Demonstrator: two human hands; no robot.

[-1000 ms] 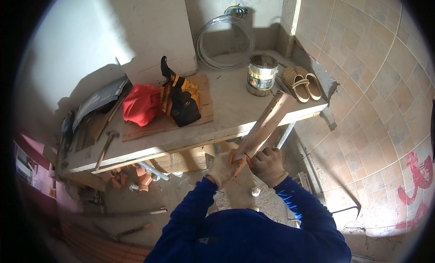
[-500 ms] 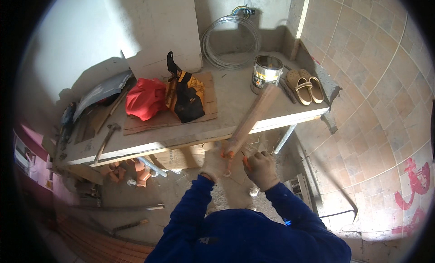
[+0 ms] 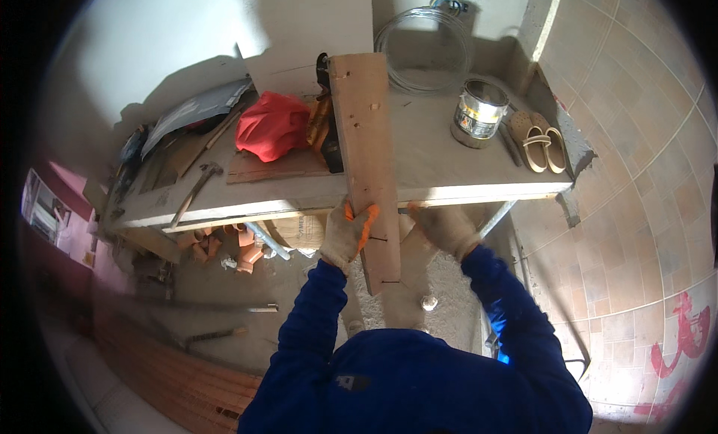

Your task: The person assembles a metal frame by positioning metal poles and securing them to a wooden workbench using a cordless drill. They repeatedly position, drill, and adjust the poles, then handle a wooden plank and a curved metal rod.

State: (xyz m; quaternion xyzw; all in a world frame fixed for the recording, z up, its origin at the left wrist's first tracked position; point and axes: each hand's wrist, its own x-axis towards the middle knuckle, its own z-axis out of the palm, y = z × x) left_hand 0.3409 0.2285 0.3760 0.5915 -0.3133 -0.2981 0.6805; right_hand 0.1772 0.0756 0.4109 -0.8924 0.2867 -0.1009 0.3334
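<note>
A long wooden plank point(image 3: 364, 142) stretches away from me, its near end below the shelf's front edge and its far end over the shelf. My left hand point(image 3: 348, 236), in a pale work glove with orange on the fingers, is closed on the plank's left edge. Two nails stick out near its near end: one nail point(image 3: 379, 239) beside my left fingers, the other nail point(image 3: 391, 282) lower down. My gloved right hand point(image 3: 449, 231) is apart from the plank, just to its right. Motion blurs its fingers, so whether they hold anything is unclear.
On the concrete shelf point(image 3: 434, 168) lie a hammer point(image 3: 198, 191), a red bag point(image 3: 273, 127), a black-and-yellow bag point(image 3: 323, 131), a paint can point(image 3: 479, 112), tan clogs point(image 3: 537, 146) and coiled wire point(image 3: 426, 49). Broken terracotta pieces point(image 3: 247, 254) lie below. A tiled wall point(image 3: 628, 157) bounds the right.
The plank has swung from slanting right to nearly straight ahead and turned to show its broad face with nails. My right hand has moved away from it. The view has shifted left.
</note>
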